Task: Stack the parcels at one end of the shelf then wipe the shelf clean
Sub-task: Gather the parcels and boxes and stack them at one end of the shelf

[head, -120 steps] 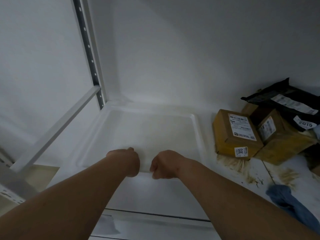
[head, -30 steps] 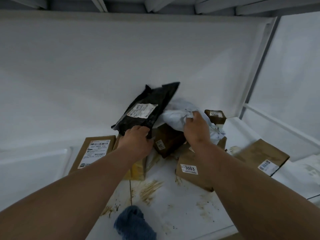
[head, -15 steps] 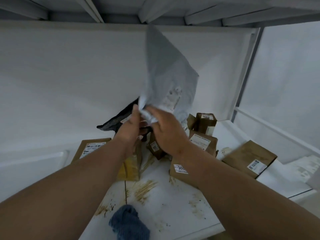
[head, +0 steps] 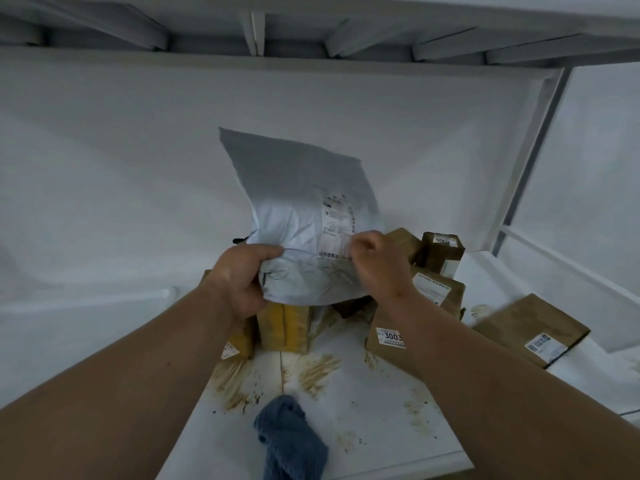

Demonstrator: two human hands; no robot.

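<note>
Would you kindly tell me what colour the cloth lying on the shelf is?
The cloth is blue, seen best in the head view, near the front edge.

left hand (head: 242, 277), right hand (head: 375, 259), both raised, fingers pinching

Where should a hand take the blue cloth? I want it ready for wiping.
Pinch the blue cloth at its bunched upper hump, coming from above at the front of the shelf. It lies crumpled in a raised heap, apart from the parcels, so nothing blocks a top pinch.
</note>
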